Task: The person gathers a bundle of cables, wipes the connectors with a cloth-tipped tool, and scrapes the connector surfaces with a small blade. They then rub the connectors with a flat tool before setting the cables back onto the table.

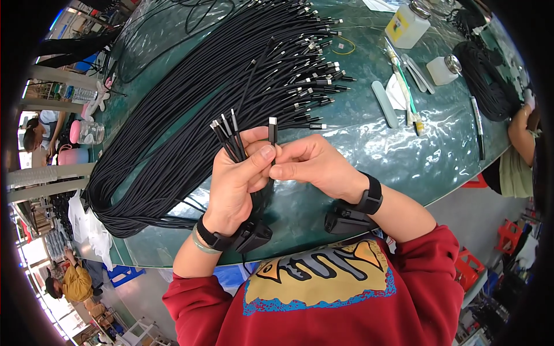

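My left hand point(238, 176) is closed round several black cables point(229, 136), whose metal plug ends point up and away from me. One more cable plug point(272, 130) stands upright between my two hands, apart from that bunch. The thumb and forefinger of my right hand point(320, 167) pinch this one just below its black housing. Both hands meet over the near side of the table. Just beyond them lies a large looped bundle of black cables point(173, 115), its plug ends fanned out toward the right.
Right of the bundle lie a grey-green flat strip point(384, 104), tweezers point(418, 74), a brush point(416, 122) and a marker pen point(478, 127). Two white bottles point(407, 26) stand farther back. Another cable coil point(487, 81) lies near a co-worker's arm point(522, 132). Clear sheeting covers the green table point(358, 155).
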Action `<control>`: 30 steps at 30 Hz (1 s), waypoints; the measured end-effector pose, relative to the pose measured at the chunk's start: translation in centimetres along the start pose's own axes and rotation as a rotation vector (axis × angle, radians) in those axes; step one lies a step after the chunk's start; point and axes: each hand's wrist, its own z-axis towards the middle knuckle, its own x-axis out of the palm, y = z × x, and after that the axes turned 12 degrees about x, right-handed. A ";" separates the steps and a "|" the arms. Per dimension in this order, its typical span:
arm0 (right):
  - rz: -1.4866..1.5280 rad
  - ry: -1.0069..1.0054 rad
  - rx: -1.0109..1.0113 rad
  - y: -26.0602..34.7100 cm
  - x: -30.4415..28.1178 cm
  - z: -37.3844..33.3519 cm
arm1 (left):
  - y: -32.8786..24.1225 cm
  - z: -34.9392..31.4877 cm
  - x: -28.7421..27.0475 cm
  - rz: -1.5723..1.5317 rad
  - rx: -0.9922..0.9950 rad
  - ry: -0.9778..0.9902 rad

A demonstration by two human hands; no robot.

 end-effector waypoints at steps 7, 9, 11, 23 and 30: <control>0.045 -0.016 0.013 -0.7 -0.3 0.1 | 0.1 -0.1 0.0 -0.011 0.007 0.029; 0.059 -0.025 0.013 -0.8 -0.1 0.2 | 0.1 -0.2 0.0 -0.014 0.003 0.018; 0.091 -0.046 0.015 -0.9 0.0 0.2 | 0.0 -0.2 0.2 -0.013 -0.002 0.011; 0.289 0.030 0.055 -0.7 -0.2 0.0 | 0.6 0.1 0.7 -0.014 0.049 0.027; 0.042 -0.143 -0.075 -1.2 0.8 0.4 | 1.9 -0.3 1.2 0.053 -0.020 0.109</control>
